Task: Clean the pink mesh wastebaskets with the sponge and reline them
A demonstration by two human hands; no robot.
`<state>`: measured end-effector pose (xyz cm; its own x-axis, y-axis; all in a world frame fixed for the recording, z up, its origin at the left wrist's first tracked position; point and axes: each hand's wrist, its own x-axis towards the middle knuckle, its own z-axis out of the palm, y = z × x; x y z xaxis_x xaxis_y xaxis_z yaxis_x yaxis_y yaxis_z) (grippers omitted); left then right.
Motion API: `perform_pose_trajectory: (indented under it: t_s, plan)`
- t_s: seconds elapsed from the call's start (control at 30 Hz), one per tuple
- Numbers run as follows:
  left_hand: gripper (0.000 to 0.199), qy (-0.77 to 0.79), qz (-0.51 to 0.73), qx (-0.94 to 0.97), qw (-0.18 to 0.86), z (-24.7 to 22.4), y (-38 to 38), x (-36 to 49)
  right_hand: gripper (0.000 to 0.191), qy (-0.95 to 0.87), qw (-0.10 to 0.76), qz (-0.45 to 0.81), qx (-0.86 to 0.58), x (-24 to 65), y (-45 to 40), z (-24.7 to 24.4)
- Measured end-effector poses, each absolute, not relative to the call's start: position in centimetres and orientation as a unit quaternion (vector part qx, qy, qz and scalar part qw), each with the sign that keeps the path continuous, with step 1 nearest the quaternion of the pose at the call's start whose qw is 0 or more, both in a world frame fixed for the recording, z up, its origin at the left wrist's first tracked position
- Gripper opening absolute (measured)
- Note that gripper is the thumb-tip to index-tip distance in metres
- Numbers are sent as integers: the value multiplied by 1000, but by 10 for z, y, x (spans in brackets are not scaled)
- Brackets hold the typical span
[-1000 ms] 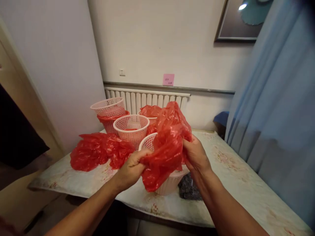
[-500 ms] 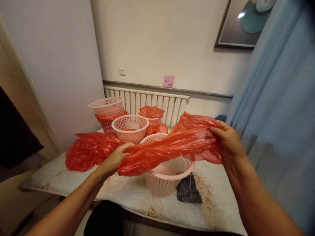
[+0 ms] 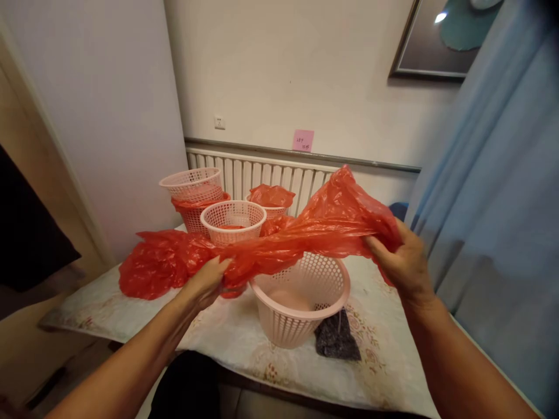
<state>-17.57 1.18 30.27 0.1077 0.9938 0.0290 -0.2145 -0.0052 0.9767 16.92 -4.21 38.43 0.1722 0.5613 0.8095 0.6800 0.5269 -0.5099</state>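
A red plastic bag is stretched sideways between my two hands. My left hand is closed around its gathered left end. At the other end, my right hand grips the bag, thumb toward me, with some of its fingers hidden behind or inside the film. Beneath the bag stands a pale pink plastic basket, upright on the table, its back rim partly covered by the film. Against the basket's right side lies a small dark packet.
A crumpled heap of red bags lies on the left of the patterned tablecloth. Behind are a pink basket, stacked baskets and another basket with red film. A radiator lines the wall; a blue curtain hangs at right.
The bag has been raised and pulled into a narrower band, its right part bulging upward, so more of the basket's inside shows. Both hands keep hold. The view has shifted slightly.
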Motion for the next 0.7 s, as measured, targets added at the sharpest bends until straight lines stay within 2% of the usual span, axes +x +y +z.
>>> perform_pose_trajectory:
  t_s: [0.07,0.17,0.37,0.6,0.7]
  plan:
    - [25,381,561,454,578,303,16,-174,43,-664,539,39,-517,179,-43,385]
    - [36,376,598,437,558,302,20,-174,48,-645,528,189,-520,190,-44,384]
    - [53,407,621,506,438,299,20,-172,37,-606,519,326,-508,184,-42,368]
    - [37,524,554,634,123,291,27,-191,33,-473,654,342,-482,214,-24,348]
    - [32,531,546,647,48,287,29,-196,31,-447,685,335,-467,234,-20,343]
